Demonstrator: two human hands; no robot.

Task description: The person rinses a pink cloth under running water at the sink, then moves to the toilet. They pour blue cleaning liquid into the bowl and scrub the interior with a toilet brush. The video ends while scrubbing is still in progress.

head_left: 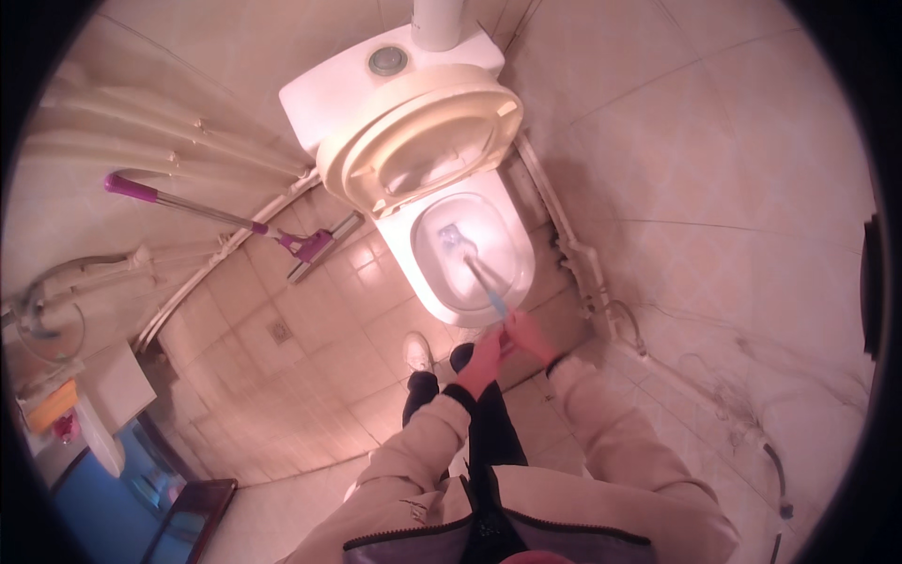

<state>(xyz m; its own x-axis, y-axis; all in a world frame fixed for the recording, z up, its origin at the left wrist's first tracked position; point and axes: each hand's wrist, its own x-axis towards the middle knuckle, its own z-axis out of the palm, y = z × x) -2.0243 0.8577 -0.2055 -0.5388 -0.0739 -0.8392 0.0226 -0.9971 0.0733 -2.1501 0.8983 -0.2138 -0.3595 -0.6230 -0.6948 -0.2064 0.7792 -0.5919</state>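
A toilet brush [479, 273] with a light blue section on its handle slants down into the white toilet bowl [528, 258]. Its pale head rests low inside the bowl. At the near rim, my right hand [528, 338] is closed round the handle's end. Just beside it and a little lower, my left hand [483, 363] is closed too, pressed close to the right one on the same handle; its fingertips are partly hidden. The cream toilet seat [343, 179] and its lid are raised against the tank [319, 89].
A purple squeegee-type mop [207, 211] leans at the left by the pipes along the wall. A floor drain [279, 331] lies in the tiles. Pipes [584, 268] run along the right wall. A blue-fronted cabinet [113, 498] stands at the lower left. My shoe [417, 352] is near the toilet base.
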